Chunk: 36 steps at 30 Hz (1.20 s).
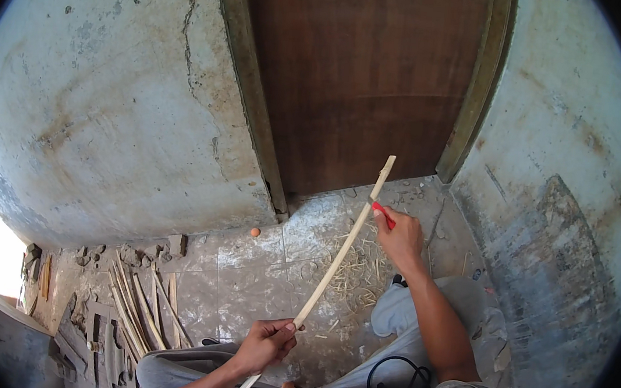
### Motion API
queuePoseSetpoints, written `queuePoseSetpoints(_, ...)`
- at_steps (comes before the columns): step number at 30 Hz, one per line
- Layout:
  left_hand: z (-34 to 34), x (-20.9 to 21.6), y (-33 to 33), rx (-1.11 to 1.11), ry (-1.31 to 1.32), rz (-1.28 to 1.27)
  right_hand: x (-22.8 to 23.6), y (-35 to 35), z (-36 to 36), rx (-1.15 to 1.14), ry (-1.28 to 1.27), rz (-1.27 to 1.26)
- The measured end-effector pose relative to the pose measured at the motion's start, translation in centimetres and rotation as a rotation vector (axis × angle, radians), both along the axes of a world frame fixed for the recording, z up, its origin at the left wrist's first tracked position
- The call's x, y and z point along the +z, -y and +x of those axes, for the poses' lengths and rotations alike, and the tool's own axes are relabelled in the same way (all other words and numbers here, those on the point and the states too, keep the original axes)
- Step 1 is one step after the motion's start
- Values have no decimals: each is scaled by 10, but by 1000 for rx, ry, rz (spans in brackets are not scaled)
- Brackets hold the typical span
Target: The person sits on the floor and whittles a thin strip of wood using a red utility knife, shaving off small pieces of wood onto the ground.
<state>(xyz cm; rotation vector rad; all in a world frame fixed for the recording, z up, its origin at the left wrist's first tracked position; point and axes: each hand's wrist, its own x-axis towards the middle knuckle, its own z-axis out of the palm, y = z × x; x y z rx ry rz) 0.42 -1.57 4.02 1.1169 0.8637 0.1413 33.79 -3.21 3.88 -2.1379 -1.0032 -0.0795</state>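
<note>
A long, pale strip of wood or bamboo [339,259] slants across the view from my lap up toward the door. My left hand [268,345] is closed round its lower part, thumb on top. Farther up, my right hand [400,237] grips a knife by its red handle [383,215]. The short blade [371,200] lies against the strip below its far end. Curled pale shavings [356,276] are scattered on the floor beneath the strip.
A brown door [365,80] stands ahead between stained walls. Several thin strips [140,305] lie in a bundle at the left, beside broken grey pieces [95,338]. A small orange ball-like thing [255,232] rests on the floor. A black cord [399,361] loops over my lap.
</note>
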Motion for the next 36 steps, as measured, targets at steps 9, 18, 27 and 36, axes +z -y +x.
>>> queuePoseSetpoints(9,-12,10,4,-91,-41,30,16,11,31,-179,-18,-9)
queuePoseSetpoints(18,-19,4,-1,-99,69,-224,22,11,39,-237,14,71)
queuePoseSetpoints(27,-19,-5,-7,-55,149,-477,18,15,48,-40,-1035,566)
queuePoseSetpoints(36,1,-11,-6,130,185,-442,-25,-1,0,233,-441,298)
